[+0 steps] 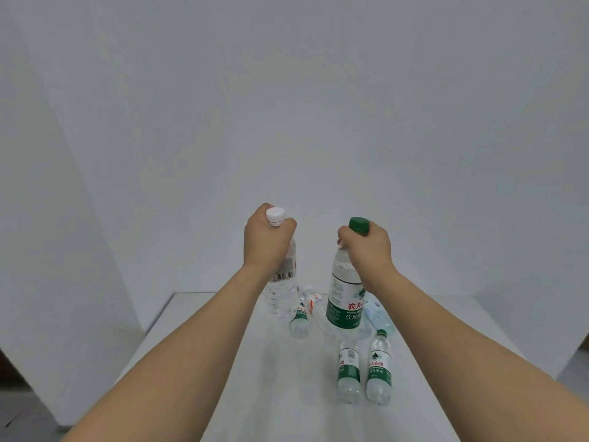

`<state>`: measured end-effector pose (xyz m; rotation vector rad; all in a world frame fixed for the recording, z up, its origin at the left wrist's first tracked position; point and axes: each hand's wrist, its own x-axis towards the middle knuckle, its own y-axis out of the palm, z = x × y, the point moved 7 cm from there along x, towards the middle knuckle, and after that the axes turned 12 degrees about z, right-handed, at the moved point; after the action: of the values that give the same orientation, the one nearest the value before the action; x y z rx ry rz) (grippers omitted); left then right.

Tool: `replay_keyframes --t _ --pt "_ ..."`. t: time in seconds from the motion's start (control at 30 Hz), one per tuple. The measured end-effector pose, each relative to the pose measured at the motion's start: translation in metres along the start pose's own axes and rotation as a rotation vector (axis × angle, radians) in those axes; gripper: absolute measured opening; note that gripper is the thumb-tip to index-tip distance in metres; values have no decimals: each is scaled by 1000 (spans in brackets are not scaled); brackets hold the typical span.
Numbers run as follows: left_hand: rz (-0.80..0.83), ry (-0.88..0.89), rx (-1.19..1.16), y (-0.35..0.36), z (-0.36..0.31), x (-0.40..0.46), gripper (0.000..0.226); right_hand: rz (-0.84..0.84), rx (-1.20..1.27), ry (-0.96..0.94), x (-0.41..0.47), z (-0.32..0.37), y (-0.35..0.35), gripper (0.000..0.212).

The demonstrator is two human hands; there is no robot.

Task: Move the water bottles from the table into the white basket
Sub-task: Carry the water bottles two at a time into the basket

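Note:
My left hand (266,242) grips the neck of a large clear bottle with a white cap (283,291), held upright above the white table (223,362). My right hand (369,248) grips the neck of a large bottle with a green cap and green label (342,301), also upright. Two small green-label bottles (349,371) (379,368) stand side by side near the right forearm. Another small green-label bottle (299,320) stands between the two large ones. A clear bottle with a red-and-white label (314,303) lies behind it. The white basket is out of view.
A pale blue-label bottle (374,314) lies behind the large green bottle. Plain white walls rise behind the table and on the left. The table's left edge drops to a dark floor (19,397).

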<state>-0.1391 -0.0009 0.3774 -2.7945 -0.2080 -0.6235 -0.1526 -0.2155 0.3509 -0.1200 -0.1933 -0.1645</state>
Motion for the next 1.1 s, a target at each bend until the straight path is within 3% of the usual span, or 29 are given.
replay_keyframes --t 0.13,0.3,0.43,0.83,1.1 --pt "5 1 10 -13 -14 -11 20 24 0 -51 -11 18 7 21" --pt "-101 -28 21 -58 -22 -28 21 151 0 -94 -19 41 45 12" --pt "-210 -50 46 -124 -29 -54 23 305 12 -144 -33 62 106 27" --pt "-610 -134 328 -350 -75 -205 23 775 213 -215 -157 133 303 21" --pt "-763 -181 440 -442 -108 -291 19 925 263 -234 -234 174 373 12"
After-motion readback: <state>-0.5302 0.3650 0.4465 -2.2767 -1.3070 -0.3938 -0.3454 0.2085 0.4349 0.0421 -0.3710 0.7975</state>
